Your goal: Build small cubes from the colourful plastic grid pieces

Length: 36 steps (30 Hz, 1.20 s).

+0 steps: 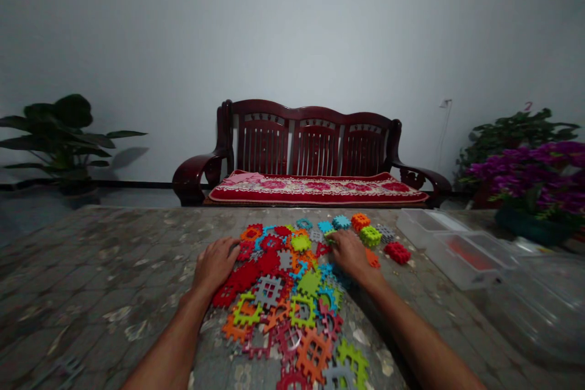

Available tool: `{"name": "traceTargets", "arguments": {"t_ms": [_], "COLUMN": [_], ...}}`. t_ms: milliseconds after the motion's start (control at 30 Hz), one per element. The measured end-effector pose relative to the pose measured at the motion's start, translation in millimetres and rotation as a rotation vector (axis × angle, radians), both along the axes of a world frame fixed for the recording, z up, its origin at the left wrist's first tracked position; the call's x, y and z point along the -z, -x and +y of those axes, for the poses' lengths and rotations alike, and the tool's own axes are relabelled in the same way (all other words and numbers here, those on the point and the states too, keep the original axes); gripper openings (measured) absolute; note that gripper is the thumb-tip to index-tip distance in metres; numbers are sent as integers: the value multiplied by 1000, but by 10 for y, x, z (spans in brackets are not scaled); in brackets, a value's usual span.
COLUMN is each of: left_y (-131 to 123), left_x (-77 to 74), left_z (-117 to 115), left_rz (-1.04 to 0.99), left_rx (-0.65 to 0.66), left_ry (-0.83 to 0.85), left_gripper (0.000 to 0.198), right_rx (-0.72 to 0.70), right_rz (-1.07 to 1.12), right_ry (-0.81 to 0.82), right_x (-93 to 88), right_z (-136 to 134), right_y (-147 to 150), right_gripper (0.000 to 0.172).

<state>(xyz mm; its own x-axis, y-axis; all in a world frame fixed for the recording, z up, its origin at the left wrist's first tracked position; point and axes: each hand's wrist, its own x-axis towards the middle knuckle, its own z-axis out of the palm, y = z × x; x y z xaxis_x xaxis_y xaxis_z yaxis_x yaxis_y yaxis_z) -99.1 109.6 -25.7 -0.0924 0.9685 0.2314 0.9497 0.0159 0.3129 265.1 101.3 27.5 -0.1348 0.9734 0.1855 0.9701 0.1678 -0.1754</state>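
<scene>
A spread of flat interlocking plastic tiles in red, orange, light green, blue and grey covers the middle of the table; a grey window tile [269, 291] lies on top of it. My left hand [216, 265] rests at the pile's left edge, fingers loosely apart beside red tiles [245, 276], apparently holding nothing. At the pile's right side, my right hand [351, 254] has its fingers on a light green tile [329, 235], partly hidden by them. Beyond that hand stand assembled cubes: blue [341, 222], orange [361, 221], green [370, 236], grey [386, 233] and red [397, 252].
Clear plastic boxes [470, 259] stand on the table's right, one with something red inside. Purple flowers [534, 177] in a pot are behind them. A wooden bench [315, 134] with a red patterned cushion [320, 189] sits past the table [114, 280]. A leafy plant [68, 134] is at left.
</scene>
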Motion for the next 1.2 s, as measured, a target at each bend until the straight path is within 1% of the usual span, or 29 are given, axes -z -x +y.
{"name": "traceTargets", "arguments": {"t_ms": [100, 167, 267, 400, 467, 533, 600, 700, 800, 867, 933, 1000, 1100, 1200], "left_y": [-6, -6, -3, -4, -4, -2, 1, 3, 0, -1, 2, 6, 8, 5], "left_x": [-8, -12, -10, 0, 4, 6, 6, 2, -3, -3, -1, 4, 13, 19], "left_z": [-3, -4, -2, 2, 1, -1, -4, -8, -8, -7, -5, -4, -1, 2], "left_rz": [-1, 1, 3, -5, -13, -18, -20, -21, -19, -21, -25, -27, -23, -19], "left_rx": [-18, -20, -11, -29, -22, -14, -14, -14, -7, -7, -10, -8, -5, -14], "left_ry": [-1, 2, 5, -3, -12, -7, -1, -2, -12, -21, -19, -11, -13, -12], "left_gripper": [44, 43, 43, 42, 42, 42, 42, 42, 42, 41, 41, 42, 42, 42], "right_rx": [-97, -125, -112, -102, -75, -55, -54, -59, -69, -95, -100, -37, 93, 136], "right_rz": [-34, -39, 2, 119, 120, 66, 3, -59, -49, 19, 108, 163, 139, 59], "right_ry": [47, 71, 110, 212, 177, 94, 53, 79, 97, 97, 81, 36, -10, 12], "right_x": [13, 19, 16, -2, -10, -15, -14, 0, 29, 47, 55, 48, 28, 22], "right_z": [-73, -106, -125, -83, -39, 8, 46, 72, 82, 103, 141, 185, 219, 197], "right_y": [93, 126, 131, 134, 163, 210, 261, 321, 329, 281, 180, 36, -179, -291], "right_gripper": [39, 37, 38, 41, 46, 53, 57, 53, 48, 51, 58, 63, 63, 64]}}
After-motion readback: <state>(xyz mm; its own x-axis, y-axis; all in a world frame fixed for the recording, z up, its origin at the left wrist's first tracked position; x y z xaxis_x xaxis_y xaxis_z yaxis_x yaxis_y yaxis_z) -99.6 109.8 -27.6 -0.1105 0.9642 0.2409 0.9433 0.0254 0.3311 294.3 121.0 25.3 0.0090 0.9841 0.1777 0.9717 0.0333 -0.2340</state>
